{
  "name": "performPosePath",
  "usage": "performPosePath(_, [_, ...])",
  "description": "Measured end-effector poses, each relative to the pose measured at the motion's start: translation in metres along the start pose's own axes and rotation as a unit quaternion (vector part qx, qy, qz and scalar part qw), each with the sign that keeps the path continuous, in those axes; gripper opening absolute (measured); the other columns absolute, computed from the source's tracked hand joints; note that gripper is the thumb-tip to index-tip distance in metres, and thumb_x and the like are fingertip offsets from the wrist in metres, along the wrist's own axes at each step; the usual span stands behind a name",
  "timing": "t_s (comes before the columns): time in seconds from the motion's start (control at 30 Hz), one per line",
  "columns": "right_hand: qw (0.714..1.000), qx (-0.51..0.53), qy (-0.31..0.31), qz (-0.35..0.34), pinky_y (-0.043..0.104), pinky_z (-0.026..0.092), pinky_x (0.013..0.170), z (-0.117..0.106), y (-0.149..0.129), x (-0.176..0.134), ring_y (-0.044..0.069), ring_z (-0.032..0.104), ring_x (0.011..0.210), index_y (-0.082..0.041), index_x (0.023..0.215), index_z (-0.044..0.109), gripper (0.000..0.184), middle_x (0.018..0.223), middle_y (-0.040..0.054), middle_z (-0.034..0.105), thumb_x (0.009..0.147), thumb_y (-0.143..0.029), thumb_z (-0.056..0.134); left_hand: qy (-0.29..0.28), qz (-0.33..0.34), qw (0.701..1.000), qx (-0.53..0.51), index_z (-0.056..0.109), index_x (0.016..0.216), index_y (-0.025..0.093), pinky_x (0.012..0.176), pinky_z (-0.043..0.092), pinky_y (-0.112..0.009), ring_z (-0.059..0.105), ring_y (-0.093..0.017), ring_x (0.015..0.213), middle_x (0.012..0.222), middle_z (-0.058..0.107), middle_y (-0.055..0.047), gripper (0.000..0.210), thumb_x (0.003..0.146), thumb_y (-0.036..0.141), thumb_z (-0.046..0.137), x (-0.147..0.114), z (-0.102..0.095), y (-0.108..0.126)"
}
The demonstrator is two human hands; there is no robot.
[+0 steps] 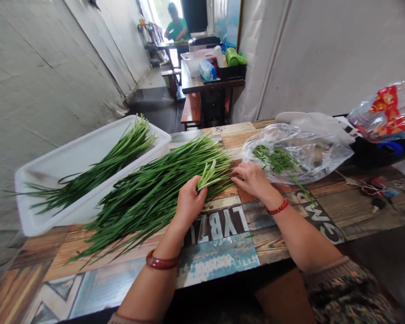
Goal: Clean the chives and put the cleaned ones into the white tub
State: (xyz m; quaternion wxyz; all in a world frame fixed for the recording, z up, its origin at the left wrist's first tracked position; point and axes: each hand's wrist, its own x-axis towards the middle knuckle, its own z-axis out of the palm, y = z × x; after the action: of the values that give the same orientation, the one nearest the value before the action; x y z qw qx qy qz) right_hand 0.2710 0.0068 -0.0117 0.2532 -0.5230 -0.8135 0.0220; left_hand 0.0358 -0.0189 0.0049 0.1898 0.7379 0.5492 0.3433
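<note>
Left hand [190, 200] grasped small garlic chive bunch [207, 174] near pale stem ends; right hand [251, 178] fingers bent, couldn't tell if holding. Chive pile [162, 180] lay between tub [77, 153] and desk's [219, 263] near edge. Seemed light, floppy, bruisable; firmer stems suited gripping.

A small bunch of slender greens [208, 175], pale stem ends jutting past the fingers, sits clasped in the left hand [191, 197]. Beside it, a broad heap of long, dark leaves [151, 184] lies loosely fanned across the patchwork tabletop [219, 263].
</note>
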Motion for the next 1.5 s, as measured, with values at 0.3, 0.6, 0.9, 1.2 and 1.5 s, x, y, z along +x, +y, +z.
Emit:
performPosePath(0.3, [0.992,0.122,0.007,0.014,0.032,0.041,0.078,0.004,-0.002,0.004,0.019,0.059,0.081,-0.019,0.079,0.065,0.011,0.083,0.0045,0.067,0.088,-0.019,0.059,-0.032,-0.009,0.999,-0.037,0.062,0.085,0.019,0.072,0.042,-0.026,0.059,-0.017,0.077,0.081,0.066,-0.002,0.021,0.091,0.033,0.049,0.000,0.003,-0.003])
performPosePath(0.6, [0.967,0.248,0.032,-0.052,0.031,0.043,0.073,-0.011,-0.024,0.006,0.017,0.056,0.077,-0.020,0.078,0.056,0.014,0.078,0.0027,0.061,0.091,-0.021,0.050,-0.066,0.008,0.992,-0.105,0.069,0.094,0.019,0.085,0.046,-0.029,0.063,-0.019,0.092,0.096,0.071,-0.005,0.020,0.091,0.029,0.052,0.001,0.002,-0.003])
performPosePath(0.9, [0.957,0.284,0.032,-0.056,0.032,0.044,0.074,-0.009,-0.032,0.004,0.018,0.056,0.078,-0.021,0.082,0.054,0.016,0.081,0.0044,0.061,0.094,-0.026,0.045,-0.096,0.042,0.994,0.041,0.070,0.084,0.023,0.066,0.038,-0.026,0.053,-0.016,0.078,0.084,0.056,-0.003,0.016,0.088,0.021,0.055,0.001,0.008,0.004])
performPosePath(1.2, [0.916,0.341,0.175,0.121,0.027,0.044,0.063,-0.017,-0.008,0.006,0.015,0.054,0.066,-0.020,0.084,0.058,0.022,0.073,0.0000,0.060,0.092,-0.039,0.051,-0.016,0.030,0.997,-0.064,0.060,0.070,0.018,0.073,0.041,-0.027,0.054,-0.016,0.080,0.080,0.057,-0.003,0.022,0.090,0.027,0.054,0.004,0.009,-0.006])
performPosePath(1.5, [0.965,-0.068,0.211,0.138,0.036,0.040,0.077,-0.031,0.026,0.003,0.023,0.054,0.078,-0.020,0.070,0.060,0.034,0.074,0.0068,0.063,0.095,-0.040,0.048,0.001,-0.055,0.981,-0.186,0.066,0.077,0.016,0.072,0.042,-0.026,0.060,-0.016,0.077,0.079,0.067,-0.003,0.028,0.089,0.039,0.054,0.004,0.006,-0.010])
